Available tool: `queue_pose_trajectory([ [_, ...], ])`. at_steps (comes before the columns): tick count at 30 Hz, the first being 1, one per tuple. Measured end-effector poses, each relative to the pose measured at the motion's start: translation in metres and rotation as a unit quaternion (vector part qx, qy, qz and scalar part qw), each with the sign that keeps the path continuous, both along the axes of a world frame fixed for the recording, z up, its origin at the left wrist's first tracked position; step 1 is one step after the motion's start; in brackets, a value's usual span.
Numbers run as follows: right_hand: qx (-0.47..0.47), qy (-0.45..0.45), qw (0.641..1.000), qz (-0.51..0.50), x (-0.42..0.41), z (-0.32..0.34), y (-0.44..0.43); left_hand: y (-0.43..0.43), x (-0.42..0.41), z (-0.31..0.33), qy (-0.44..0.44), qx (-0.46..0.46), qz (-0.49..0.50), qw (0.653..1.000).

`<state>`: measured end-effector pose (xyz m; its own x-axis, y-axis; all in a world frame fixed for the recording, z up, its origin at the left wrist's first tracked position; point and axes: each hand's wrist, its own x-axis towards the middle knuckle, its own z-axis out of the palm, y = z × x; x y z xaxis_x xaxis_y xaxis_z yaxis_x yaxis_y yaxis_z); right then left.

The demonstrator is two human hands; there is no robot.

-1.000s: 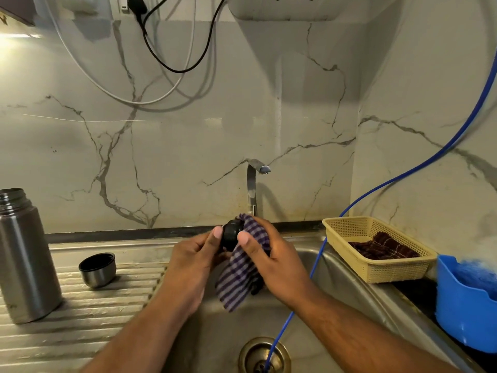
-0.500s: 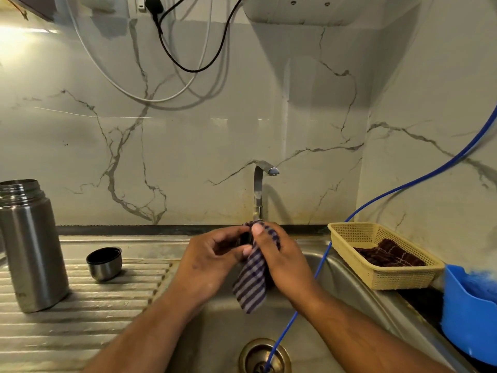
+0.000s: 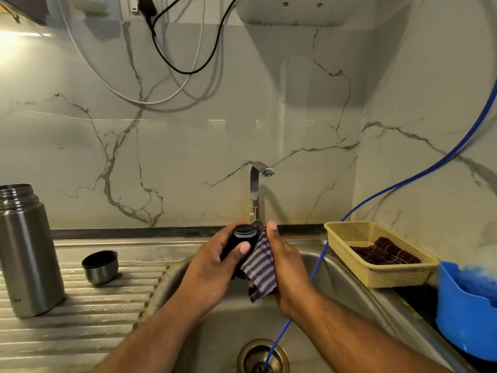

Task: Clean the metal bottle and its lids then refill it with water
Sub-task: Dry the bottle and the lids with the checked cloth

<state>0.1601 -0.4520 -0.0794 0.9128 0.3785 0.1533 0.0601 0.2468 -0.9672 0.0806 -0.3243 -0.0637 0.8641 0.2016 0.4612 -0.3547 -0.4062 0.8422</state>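
Black inner lid (image 3: 243,238): clasped by your left hand (image 3: 215,265), fingers curled; its top, cloth-covered a second ago, stood bared, probably wiped. Striped cloth (image 3: 259,267): pinched in your right hand (image 3: 287,267), touching the lid. Metal bottle (image 3: 25,251): well left of your fingers, refill pending.

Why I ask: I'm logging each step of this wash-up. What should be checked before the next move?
1. Black inner lid gripped firmly by left hand: ok.
2. Striped cloth held by right hand against that lid: ok.
3. Lid wiped clean all round: cannot tell.
4. Metal bottle upright and uncapped on the drainboard: ok.
5. Cup lid on the drainboard, apart from the bottle: ok.
6. Tap off, no stream visible: ok.
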Motion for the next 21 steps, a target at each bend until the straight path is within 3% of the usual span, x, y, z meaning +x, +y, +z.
queue_pose_trajectory([
  [2,0.004,0.026,0.999,0.02,0.001,0.0,0.0,0.005,0.002,-0.002,-0.016,-0.043,0.026,0.999],
  [5,0.026,0.057,0.998,0.012,0.007,0.002,0.0,0.014,0.002,0.002,-0.02,-0.241,0.025,0.97],
  [8,0.044,0.009,0.999,-0.02,0.012,0.012,-0.009,0.02,0.0,0.009,-0.004,-0.358,-0.017,0.933],
  [12,-0.073,-0.202,0.976,0.027,0.003,0.021,-0.019,0.013,-0.002,0.006,0.043,-0.325,-0.056,0.943],
  [16,-0.244,-0.473,0.846,0.038,-0.007,0.011,-0.017,0.004,0.002,-0.002,0.058,-0.207,0.002,0.977],
  [19,-0.259,-0.548,0.794,-0.046,-0.01,0.012,-0.015,-0.002,0.002,-0.001,0.077,-0.195,0.045,0.977],
  [21,-0.253,-0.56,0.785,-0.08,-0.009,0.013,-0.015,-0.003,0.001,0.002,0.118,-0.166,0.065,0.977],
])
